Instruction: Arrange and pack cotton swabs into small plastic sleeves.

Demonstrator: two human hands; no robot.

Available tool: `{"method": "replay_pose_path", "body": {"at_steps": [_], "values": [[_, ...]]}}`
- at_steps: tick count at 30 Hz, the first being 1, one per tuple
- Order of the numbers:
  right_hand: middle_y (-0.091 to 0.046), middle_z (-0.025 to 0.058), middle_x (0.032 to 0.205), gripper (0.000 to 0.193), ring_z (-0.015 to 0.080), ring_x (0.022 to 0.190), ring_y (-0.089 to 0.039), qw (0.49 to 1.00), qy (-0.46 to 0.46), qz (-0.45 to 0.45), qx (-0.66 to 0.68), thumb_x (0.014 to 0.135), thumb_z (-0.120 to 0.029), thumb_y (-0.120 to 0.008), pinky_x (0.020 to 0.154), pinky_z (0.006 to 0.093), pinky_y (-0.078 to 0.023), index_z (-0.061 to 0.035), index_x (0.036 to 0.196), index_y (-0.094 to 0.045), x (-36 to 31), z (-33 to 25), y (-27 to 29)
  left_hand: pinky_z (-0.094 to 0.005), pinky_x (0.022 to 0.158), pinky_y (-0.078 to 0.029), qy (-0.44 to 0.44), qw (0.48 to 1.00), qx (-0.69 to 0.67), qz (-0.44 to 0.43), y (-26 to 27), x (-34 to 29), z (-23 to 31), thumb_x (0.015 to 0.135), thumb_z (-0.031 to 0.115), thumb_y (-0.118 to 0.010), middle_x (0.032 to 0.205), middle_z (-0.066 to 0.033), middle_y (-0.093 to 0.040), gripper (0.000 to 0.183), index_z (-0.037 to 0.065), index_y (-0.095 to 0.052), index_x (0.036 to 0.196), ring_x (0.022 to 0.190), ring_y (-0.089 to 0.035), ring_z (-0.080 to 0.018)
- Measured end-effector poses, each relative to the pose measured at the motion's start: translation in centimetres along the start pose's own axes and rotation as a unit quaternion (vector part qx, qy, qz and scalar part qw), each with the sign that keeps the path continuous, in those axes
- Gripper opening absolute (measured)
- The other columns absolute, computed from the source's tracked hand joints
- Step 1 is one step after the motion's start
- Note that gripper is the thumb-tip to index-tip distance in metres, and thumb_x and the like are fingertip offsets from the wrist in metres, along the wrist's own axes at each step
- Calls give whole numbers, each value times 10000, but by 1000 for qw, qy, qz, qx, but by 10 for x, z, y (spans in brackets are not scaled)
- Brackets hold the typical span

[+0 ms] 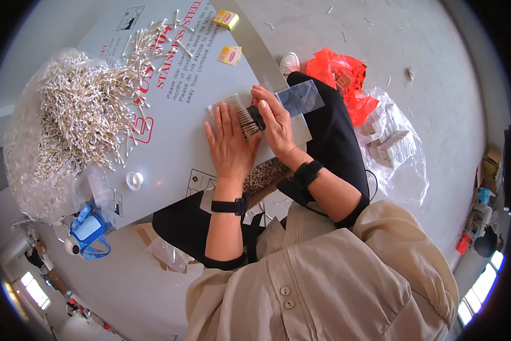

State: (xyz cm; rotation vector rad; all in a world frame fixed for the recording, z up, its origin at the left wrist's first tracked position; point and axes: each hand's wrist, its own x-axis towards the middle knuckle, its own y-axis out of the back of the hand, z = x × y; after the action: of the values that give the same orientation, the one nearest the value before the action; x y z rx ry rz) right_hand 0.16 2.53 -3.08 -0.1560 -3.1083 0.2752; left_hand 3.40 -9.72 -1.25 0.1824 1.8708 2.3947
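Observation:
A flat row of cotton swabs (243, 118) lies at the near right edge of the grey table. Across it rests my left hand (230, 136), fingers stretched out flat over the swabs and thumb along their near side. My right hand (275, 124) is curled around the right end of the row, where a dark band-like piece (256, 117) shows; what it is I cannot tell. Behind the right hand a clear flat plastic bag (304, 98) sticks out past the table edge. Whether the right fingers also touch this bag is hidden.
A big clear bag spills a heap of cotton swabs (85, 105) on the left. Nearby are a small white cap (134, 181) and a blue bottle (90, 230). Yellow packets (230, 55) lie at the far side. Red (360, 102) and clear bags (406, 165) stand right.

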Motion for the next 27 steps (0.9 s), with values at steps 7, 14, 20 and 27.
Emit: {"method": "replay_pose_path", "body": {"at_steps": [7, 14, 20, 27], "values": [[-472, 98, 1421, 371, 146, 1186, -493, 999, 32, 0, -33, 1037, -212, -445, 1051, 295, -386, 23, 1311, -526, -1, 3, 0, -462, 1179, -147, 47, 917, -341, 201, -12, 2, -15, 1000, 404, -448, 1563, -238, -184, 707, -45, -206, 1489, 1459, -184, -354], [-397, 106, 1484, 391, 181, 1332, -405, 999, 44, -1, -8, 1039, -221, -442, 1119, 306, -325, 8, 1351, -493, 2, 10, -13, -406, 1184, -171, 141, 764, -566, 277, -16, 31, -16, 1034, 435, -346, 1548, -265, -203, 700, -68, -178, 1491, 1452, -216, -301], [-409, 126, 1473, 402, 186, 1322, -420, 998, 52, -30, -24, 1041, -240, -434, 1104, 308, -339, 15, 1345, -496, 15, 9, -11, -431, 1180, -187, 126, 731, -610, 279, -18, 40, -26, 1029, 453, -345, 1502, -286, -271, 704, -71, -200, 1475, 1438, -245, -310], [-518, 219, 1361, 401, 310, 1281, -484, 997, 38, -53, -51, 1019, -265, -472, 1059, 355, -366, 45, 1262, -547, 39, 5, -20, -440, 1130, -302, 99, 771, -592, 213, -10, 54, -37, 1034, 433, -335, 1393, -289, -421, 655, -78, -267, 1438, 1315, -432, -314]]}}
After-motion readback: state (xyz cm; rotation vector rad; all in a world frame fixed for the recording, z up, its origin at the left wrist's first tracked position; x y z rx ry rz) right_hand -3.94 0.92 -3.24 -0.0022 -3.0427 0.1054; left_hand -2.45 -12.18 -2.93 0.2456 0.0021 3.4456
